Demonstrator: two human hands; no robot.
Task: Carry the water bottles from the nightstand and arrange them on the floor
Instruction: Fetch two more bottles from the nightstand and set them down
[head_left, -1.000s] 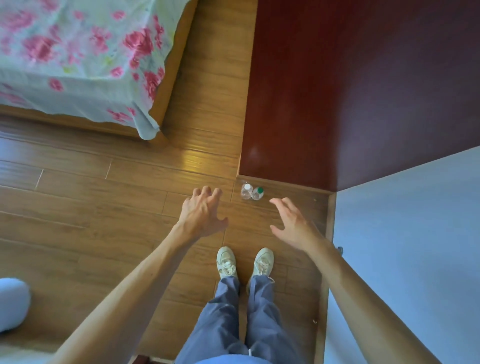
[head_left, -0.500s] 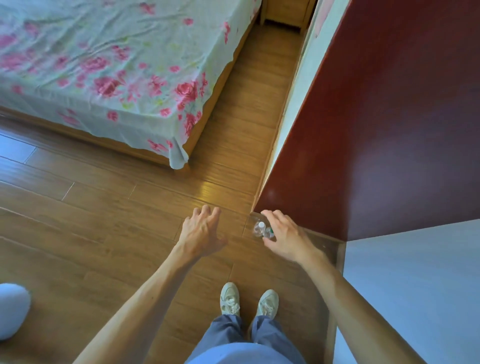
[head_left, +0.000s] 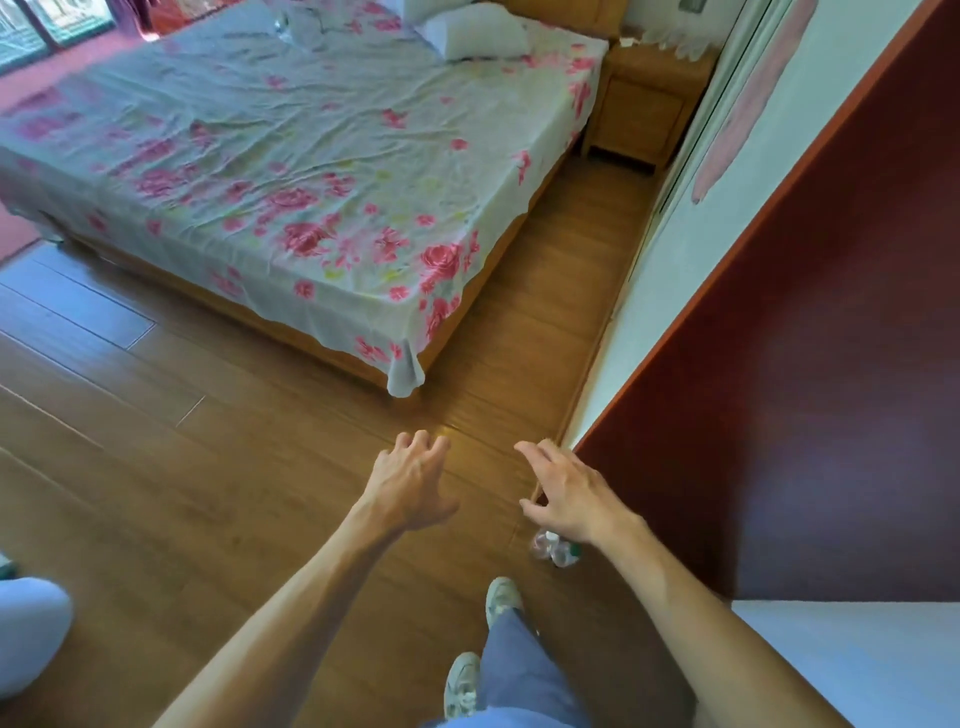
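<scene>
Two small clear water bottles (head_left: 553, 548) stand side by side on the wooden floor (head_left: 218, 467) at the foot of a dark red door, partly hidden under my right wrist. One has a white cap, the other a green one. My right hand (head_left: 569, 493) hovers above them with fingers spread and holds nothing. My left hand (head_left: 413, 486) hangs to the left over bare floor, fingers loosely bent, empty. The wooden nightstand (head_left: 647, 104) stands far off beside the head of the bed; no bottles show on it.
A bed (head_left: 270, 156) with a floral sheet fills the upper left. A narrow floor strip runs between it and the white wall (head_left: 675, 270) to the nightstand. The dark red door (head_left: 810, 364) stands right. My feet (head_left: 483, 644) are below; a pale blue object (head_left: 26, 634) lies bottom left.
The view has lifted from the floor toward the bed and nightstand. My right hand has come away from the two bottles, which stay standing by the door. One foot has moved forward.
</scene>
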